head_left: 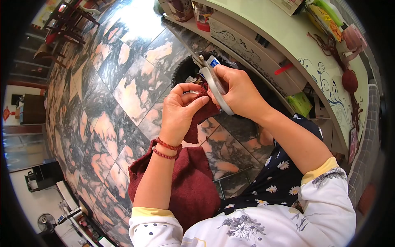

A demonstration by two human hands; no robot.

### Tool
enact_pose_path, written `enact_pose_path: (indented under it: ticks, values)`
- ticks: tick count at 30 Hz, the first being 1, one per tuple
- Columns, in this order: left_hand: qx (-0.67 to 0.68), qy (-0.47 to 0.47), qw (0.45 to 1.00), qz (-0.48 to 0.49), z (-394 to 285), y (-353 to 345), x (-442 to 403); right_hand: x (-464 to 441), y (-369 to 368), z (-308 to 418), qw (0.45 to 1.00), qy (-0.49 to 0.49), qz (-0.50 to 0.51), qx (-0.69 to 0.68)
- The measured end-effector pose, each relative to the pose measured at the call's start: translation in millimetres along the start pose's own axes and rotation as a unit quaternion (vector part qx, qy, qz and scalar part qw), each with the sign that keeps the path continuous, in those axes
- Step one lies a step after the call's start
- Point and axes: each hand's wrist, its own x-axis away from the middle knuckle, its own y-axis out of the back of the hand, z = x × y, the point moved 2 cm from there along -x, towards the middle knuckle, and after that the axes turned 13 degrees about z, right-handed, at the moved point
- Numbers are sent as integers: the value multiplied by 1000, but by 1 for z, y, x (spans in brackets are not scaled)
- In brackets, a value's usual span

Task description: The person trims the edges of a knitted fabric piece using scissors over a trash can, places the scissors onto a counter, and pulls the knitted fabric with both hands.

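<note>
The floor (119,99) is laid with glossy stone tiles, dark grey marbled with pink and cream, and strong light glares off its far end, near dark wooden chairs (66,24). A standing fan (46,222) shows at the lower left. Along the right runs a long, pale green surface (304,45), smooth and curved by the lens, with scrollwork on its side; a round maroon yarn ball (350,80) and loose strands lie on it. Below it stands a dark, round bin (177,76) with a textured rim.

The maroon knit (197,177), matte and fuzzy, lies in soft folds at the person's lap, and maroon fabric also hangs beneath the fingers. The left hand (179,105), beaded bracelets (166,148) at its wrist, pinches the knit's crumpled edge. The right hand (238,92) grips scissors (218,92) with pale, looped handles and slim metal blades pointing away. The two hands are close together above the floor.
</note>
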Motion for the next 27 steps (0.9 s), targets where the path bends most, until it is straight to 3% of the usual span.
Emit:
enact_pose_path:
  ticks: [7, 13, 20, 27]
  values:
    - [-21, 3, 1000, -9, 2, 7, 1, -1, 13, 1, 986, 46, -110, 117]
    - [27, 5, 1000, -11, -2, 6, 3, -2, 7, -6, 996, -14, 5, -87]
    - [-1, 0, 1000, -11, 0, 7, 2, -2, 0, -4, 999, 22, -3, 24]
    - [-4, 12, 1000, -18, -1, 8, 2, -3, 1, -4, 1000, -7, -3, -8]
